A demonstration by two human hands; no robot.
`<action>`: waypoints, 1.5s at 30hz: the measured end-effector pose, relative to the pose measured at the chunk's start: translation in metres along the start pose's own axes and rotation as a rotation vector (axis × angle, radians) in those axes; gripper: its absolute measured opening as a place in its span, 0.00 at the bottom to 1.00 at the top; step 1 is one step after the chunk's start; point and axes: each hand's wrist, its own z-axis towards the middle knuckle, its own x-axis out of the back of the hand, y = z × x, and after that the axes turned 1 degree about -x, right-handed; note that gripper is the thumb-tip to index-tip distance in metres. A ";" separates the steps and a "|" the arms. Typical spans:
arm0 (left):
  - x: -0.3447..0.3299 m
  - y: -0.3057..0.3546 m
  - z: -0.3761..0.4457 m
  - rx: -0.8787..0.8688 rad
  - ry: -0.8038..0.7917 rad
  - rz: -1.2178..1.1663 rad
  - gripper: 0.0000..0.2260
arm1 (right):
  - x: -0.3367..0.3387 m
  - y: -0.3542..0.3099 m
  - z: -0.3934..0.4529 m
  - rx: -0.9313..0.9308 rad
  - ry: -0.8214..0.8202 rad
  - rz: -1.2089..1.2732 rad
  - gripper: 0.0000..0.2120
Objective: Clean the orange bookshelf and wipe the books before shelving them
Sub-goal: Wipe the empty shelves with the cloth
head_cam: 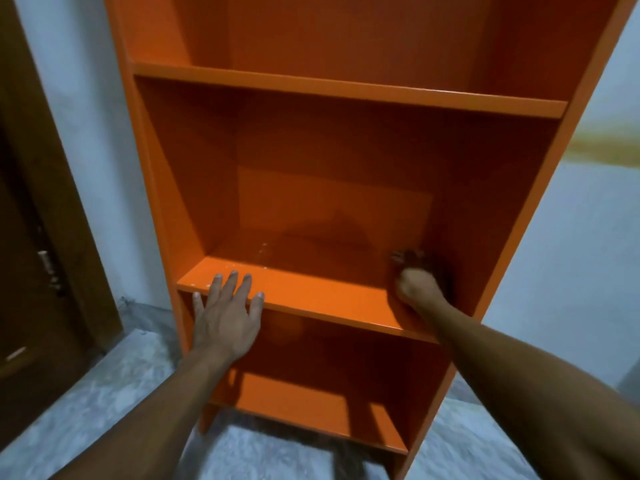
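The orange bookshelf (332, 88) stands in front of me with bare shelves. My left hand (227, 311) lies flat on the front edge of the middle shelf at its left end, fingers spread. My right hand (415, 287) is inside the same compartment at the far right, blurred, fingers closed on a dark cloth (410, 258) pressed to the shelf board beside the right wall. Small white specks dot the shelf board (311, 289) near its left rear. No books are in view.
A dark wooden door (31, 237) stands at the left. Pale blue walls (571, 237) flank the bookshelf. Grey mottled floor (104, 393) runs under and in front of it. The lowest shelf (304, 407) lies below my arms.
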 end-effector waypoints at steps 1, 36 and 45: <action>0.001 0.001 0.000 0.003 -0.014 0.008 0.27 | 0.000 0.003 0.003 -0.027 -0.079 0.014 0.11; 0.001 -0.079 0.000 -0.085 0.117 0.068 0.28 | -0.141 -0.071 0.175 0.482 -0.156 0.053 0.34; 0.000 -0.084 -0.007 -0.115 0.134 -0.006 0.27 | -0.096 -0.155 0.043 0.804 -0.293 -0.210 0.23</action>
